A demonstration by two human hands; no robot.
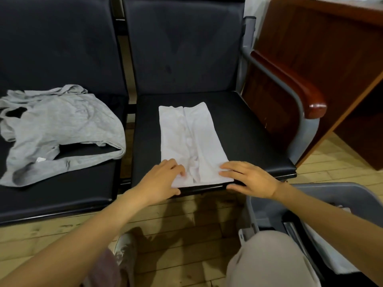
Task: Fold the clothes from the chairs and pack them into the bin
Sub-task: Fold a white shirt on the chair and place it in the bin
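A white garment (190, 139), folded into a long narrow strip, lies on the black seat of the right chair (248, 129). My left hand (163, 181) rests on its near left corner, fingers on top and thumb at the seat's front edge. My right hand (246, 179) lies on the near right corner, fingers stretched over the cloth, thumb along the edge below. A crumpled grey garment (58, 129) sprawls unfolded on the left chair's seat (62, 189). The grey bin (339, 193) stands at the lower right, with folded pale cloth (323, 251) partly visible inside.
The right chair has a grey metal arm topped by a wooden armrest (296, 88). A dark wooden desk (323, 48) stands right behind it. My knees (267, 259) and a shoe (124, 247) are over the wood floor in front of the chairs.
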